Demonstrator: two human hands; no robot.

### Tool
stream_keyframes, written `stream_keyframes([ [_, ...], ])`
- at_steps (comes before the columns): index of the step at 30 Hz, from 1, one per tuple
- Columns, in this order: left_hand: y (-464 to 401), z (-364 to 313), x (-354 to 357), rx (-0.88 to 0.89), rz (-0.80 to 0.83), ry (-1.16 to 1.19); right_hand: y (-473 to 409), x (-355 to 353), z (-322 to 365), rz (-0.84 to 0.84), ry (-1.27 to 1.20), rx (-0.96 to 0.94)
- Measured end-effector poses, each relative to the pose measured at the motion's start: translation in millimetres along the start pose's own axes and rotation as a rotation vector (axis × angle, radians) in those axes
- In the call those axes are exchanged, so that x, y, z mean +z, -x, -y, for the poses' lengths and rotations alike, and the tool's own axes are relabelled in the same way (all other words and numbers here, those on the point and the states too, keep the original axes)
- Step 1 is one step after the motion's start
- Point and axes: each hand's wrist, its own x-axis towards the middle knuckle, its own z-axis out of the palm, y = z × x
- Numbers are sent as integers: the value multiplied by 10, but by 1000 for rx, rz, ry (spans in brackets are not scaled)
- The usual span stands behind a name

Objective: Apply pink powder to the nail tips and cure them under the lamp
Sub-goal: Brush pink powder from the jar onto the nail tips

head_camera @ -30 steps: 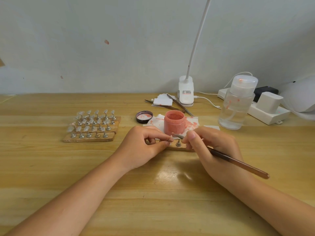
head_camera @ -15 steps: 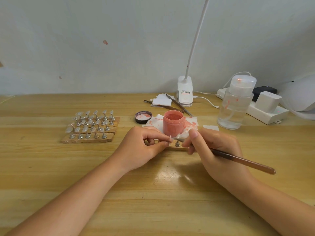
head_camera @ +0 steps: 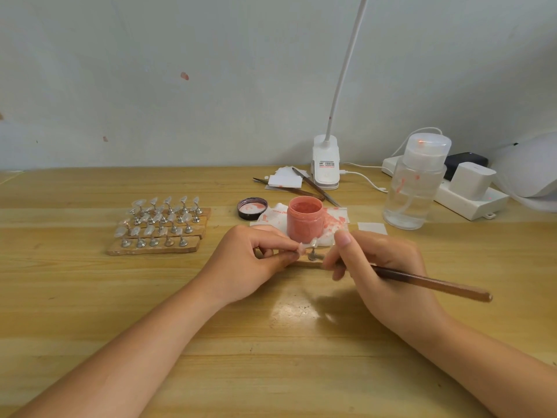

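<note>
Judging from the head view, the only view there is, the task looks early. The left hand (head_camera: 250, 257) pinches a small clear nail tip (head_camera: 301, 248) between thumb and forefinger, just in front of the open jar of pink powder (head_camera: 305, 218). The right hand (head_camera: 382, 267) has its fingers curled round a brown brush (head_camera: 428, 283), handle pointing out to the right; its working end is hidden behind the fingers, so whether it carries powder cannot be told. Between the two hands a metal stand (head_camera: 312, 254) sits on a small wooden base, with another pale tip just above it.

The pinched tip looks clear, not pink, so the powder step on this piece seems not yet finished. To the left, a wooden rack (head_camera: 150, 248) holds rows of stands with clear nail tips (head_camera: 164, 217); none shows pink as far as the frame allows, so most of the coating is probably still ahead.

The jar's lid (head_camera: 252, 208) lies beside it on the table (head_camera: 271, 357), and pink-stained tissue (head_camera: 334, 220) lies under the jar. A white domed object (head_camera: 530, 167) at the far right edge may be the curing lamp; nothing sits under it, so curing appears undone. A pump bottle (head_camera: 414, 188) and a clip desk lamp (head_camera: 326, 167) stand behind.
</note>
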Motion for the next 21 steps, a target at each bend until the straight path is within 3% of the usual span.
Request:
stream_keyframes([
  [17,-7,-18,26,-18,-34,56,-10,-8,0,-40,25,-4],
  [21,-3,-27,20,-26,-29,62,-1,-5,10,19,-20,51],
])
